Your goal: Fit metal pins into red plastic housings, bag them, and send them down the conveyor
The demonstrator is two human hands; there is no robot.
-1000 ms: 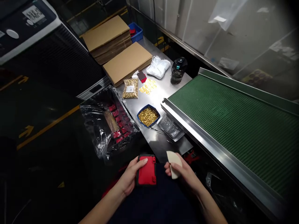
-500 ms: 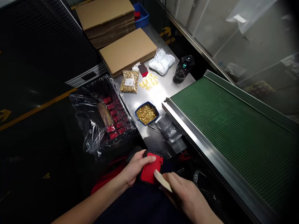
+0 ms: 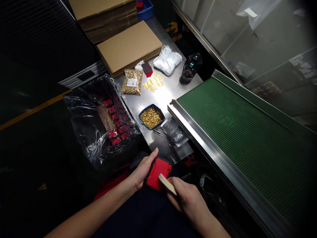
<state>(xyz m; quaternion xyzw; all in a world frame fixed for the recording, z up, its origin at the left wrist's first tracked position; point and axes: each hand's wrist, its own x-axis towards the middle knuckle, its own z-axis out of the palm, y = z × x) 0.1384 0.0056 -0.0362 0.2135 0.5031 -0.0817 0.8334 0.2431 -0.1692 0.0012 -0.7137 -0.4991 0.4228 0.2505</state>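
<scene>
My left hand (image 3: pixel 143 169) supports a flat red-and-black case (image 3: pixel 155 172) from its left side, thumb raised along the edge and the other fingers hidden beneath. A small red fitting shows at the case's upper right corner. In the fingers of my right hand (image 3: pixel 189 198) is a thin pale strip (image 3: pixel 168 185) with a rounded end, its material unclear. The strip's tip lies over the red face; whether it touches I cannot tell. Beyond my hands, a blue tray (image 3: pixel 140 118) of small gold-coloured pieces stands on the metal table (image 3: pixel 133 103), with tweezers (image 3: pixel 160 133) near it.
At left is a plastic-lined bin (image 3: pixel 86 132) containing red-and-black items. A green conveyor belt (image 3: pixel 230 122) runs along the right. Farther back are a bag of gold pieces (image 3: pixel 132 82), cardboard sheets (image 3: pixel 130 46), white plastic bags (image 3: pixel 167 61) and a dark bottle (image 3: pixel 190 69).
My left thumb has lifted off the red face to the case's edge. The hands, case and pale strip have shifted slightly up and left in view, along with the whole scene.
</scene>
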